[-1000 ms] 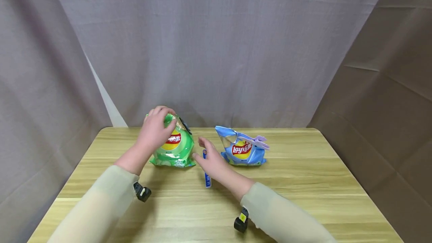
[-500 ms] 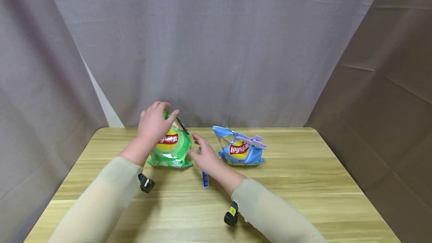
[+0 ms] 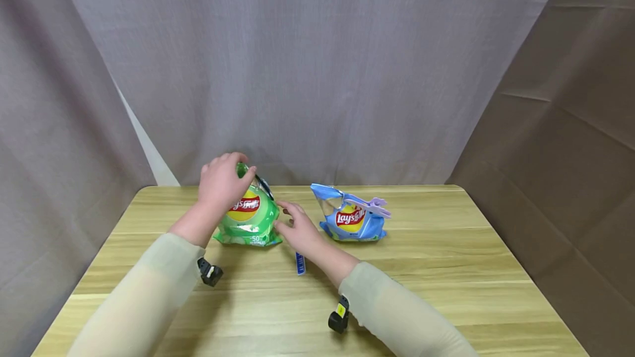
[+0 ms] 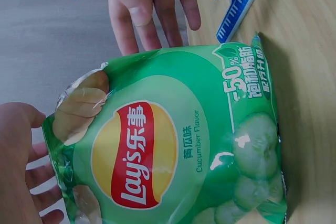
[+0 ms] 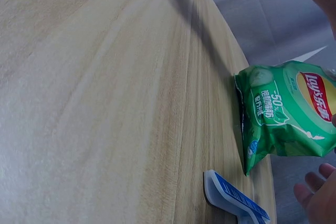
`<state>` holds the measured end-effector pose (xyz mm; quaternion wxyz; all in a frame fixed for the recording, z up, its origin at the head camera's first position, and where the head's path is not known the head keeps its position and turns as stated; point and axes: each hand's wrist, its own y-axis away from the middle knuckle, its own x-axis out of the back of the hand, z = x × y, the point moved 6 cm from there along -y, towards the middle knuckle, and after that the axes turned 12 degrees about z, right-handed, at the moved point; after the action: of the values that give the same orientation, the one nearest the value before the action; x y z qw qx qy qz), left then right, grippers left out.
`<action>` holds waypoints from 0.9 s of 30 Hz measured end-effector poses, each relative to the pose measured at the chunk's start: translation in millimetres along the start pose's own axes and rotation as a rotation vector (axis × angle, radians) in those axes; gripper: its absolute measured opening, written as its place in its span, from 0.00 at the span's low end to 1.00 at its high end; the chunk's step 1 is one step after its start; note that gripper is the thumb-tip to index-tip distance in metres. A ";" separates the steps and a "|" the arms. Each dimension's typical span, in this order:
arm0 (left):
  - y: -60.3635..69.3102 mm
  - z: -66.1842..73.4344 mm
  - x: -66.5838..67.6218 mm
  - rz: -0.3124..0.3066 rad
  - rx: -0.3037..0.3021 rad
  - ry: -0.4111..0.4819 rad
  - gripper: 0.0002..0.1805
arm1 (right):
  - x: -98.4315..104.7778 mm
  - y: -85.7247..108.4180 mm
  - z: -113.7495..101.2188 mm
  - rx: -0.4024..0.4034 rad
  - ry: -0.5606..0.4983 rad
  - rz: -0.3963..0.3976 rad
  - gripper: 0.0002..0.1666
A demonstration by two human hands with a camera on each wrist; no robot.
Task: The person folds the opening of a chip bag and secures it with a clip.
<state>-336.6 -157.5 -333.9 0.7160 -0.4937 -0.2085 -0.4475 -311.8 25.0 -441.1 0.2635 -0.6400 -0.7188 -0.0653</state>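
A green chip bag [image 3: 248, 219] stands upright on the wooden table, left of centre; its label faces me. My left hand [image 3: 218, 180] is at the bag's upper left, loosely bent fingers spread around the top edge, thumb tip by the corner in the left wrist view. I see no firm pinch. My right hand [image 3: 303, 231] is at the bag's right side, its fingers reaching to and partly behind the side edge. Contact there is hard to tell. Beneath the right hand lies a slim blue-and-white plastic piece [image 5: 231, 195] with ruler-like printing, partly covered in the head view.
To the right stands a blue chip bag [image 3: 352, 219] with a purple flower-shaped clip [image 3: 374, 205] on its top. A dark strip [image 3: 265, 187] shows at the green bag's upper right edge. Grey curtains [image 3: 307, 70] rise behind the table [image 3: 416, 291].
My right hand has moved left up to the green bag's side, covering more of the blue-and-white piece. My left hand has shifted slightly left at the bag's top, uncovering more of the label.
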 end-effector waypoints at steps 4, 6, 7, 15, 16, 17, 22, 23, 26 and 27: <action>4.9 -0.7 3.4 0.001 -0.016 0.026 0.24 | 0.2 -0.3 2.0 -0.008 -0.024 0.005 0.30; 7.3 -1.2 5.1 -0.002 -0.026 0.034 0.24 | 0.4 -0.6 3.1 -0.014 -0.024 0.007 0.28; 8.2 -1.6 6.1 -0.005 -0.031 0.037 0.24 | 0.6 -0.9 3.6 -0.016 -0.024 0.009 0.27; 17.8 -4.8 9.3 -0.014 -0.073 0.052 0.23 | 2.3 -0.3 2.9 -0.036 -0.025 0.019 0.27; 18.8 -4.7 10.0 -0.013 -0.079 0.055 0.23 | 2.2 -0.4 3.0 -0.041 -0.026 0.021 0.28; 19.6 -5.0 10.4 -0.010 -0.085 0.057 0.23 | 2.2 -0.3 2.8 -0.046 -0.028 0.024 0.28; 23.6 -5.6 12.4 0.004 -0.120 0.064 0.22 | 0.5 -1.8 1.6 -0.065 -0.055 0.045 0.26; 24.4 -5.7 12.8 0.007 -0.126 0.068 0.22 | 0.4 -2.1 0.7 -0.063 -0.067 0.048 0.26; 26.5 -6.4 13.9 0.014 -0.146 0.085 0.22 | -1.1 -3.3 -1.0 -0.055 -0.097 0.044 0.26; 27.1 -6.4 14.3 0.013 -0.154 0.091 0.21 | -1.6 -3.6 -1.6 -0.053 -0.105 0.039 0.26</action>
<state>-307.2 -166.4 -340.2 0.6874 -0.5278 -0.1376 -0.4795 -314.7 22.3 -439.6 0.2094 -0.6632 -0.7171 -0.0456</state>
